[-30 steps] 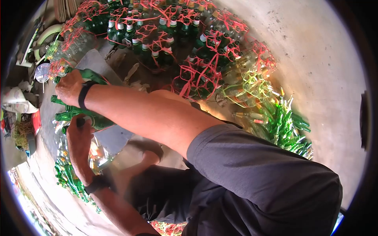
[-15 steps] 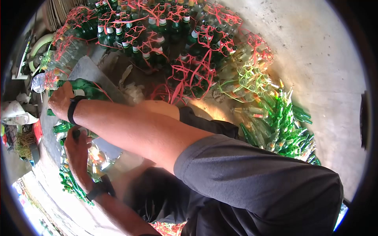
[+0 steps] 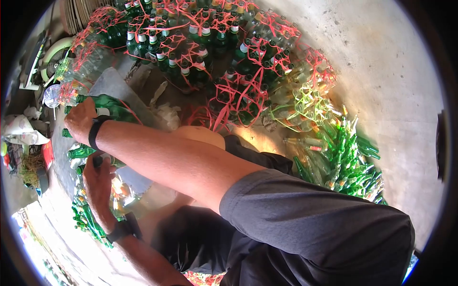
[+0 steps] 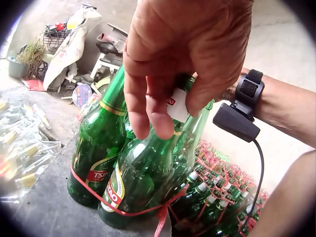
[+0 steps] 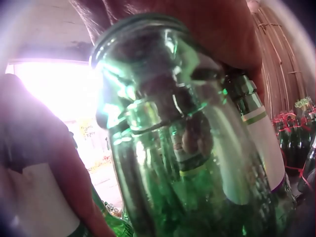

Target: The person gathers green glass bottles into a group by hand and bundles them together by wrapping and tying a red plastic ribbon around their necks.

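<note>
The necks of a cluster of upright green glass bottles [image 4: 123, 168], bound with red string [image 4: 148, 211] and stood on a grey slab [image 3: 112, 83], are gripped from above by the curled fingers of the left hand [image 4: 185, 54] and right hand [image 3: 80, 120].

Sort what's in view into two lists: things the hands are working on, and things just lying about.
In hand:
- left hand gripping the green bottles
- red string round them
- right hand on the bottle necks

Lying about:
- tied bottle bundles
- loose bottle pile
- grey board
</note>
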The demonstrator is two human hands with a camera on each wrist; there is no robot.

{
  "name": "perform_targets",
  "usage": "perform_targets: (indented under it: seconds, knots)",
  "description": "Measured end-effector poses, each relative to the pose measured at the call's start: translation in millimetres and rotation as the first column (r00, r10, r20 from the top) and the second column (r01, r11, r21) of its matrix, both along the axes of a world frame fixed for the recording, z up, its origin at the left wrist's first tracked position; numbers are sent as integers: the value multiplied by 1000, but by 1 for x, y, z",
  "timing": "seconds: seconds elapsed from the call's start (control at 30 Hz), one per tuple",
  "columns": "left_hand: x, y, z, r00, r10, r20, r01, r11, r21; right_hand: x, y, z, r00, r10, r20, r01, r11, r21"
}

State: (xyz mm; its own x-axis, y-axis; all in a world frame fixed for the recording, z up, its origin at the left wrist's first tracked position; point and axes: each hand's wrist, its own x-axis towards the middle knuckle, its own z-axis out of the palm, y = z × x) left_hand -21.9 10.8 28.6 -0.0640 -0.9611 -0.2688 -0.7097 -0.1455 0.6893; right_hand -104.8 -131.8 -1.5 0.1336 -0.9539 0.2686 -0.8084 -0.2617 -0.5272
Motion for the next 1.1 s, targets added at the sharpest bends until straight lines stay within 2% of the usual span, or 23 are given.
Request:
perform_targets:
  seconds: [0.27,0.33,0.63,0.87,1.1]
  knots:
    - [-3,2,2,1000,20,-19,-20,1000,-12,-8,3,4,1000,25,-2,-25,999,20]
    - [4,-2,-2,999,-43,-29,42,999,-5,-10,2,2,999,38,14,-38,999,9]
    - [3,0,-4,1000,-25,5,26,999,-24,-13,1,3,997,57,52,-60,997,51]
    - [10,-4,-12,999,-35,39,37,998,-42,-16,4,-2,996,51,77,-50,999,-23]
    - [5,-1,-8,996,-57,62,61,996,-72,-19,3,-1,995,72,66,-72,997,-1]
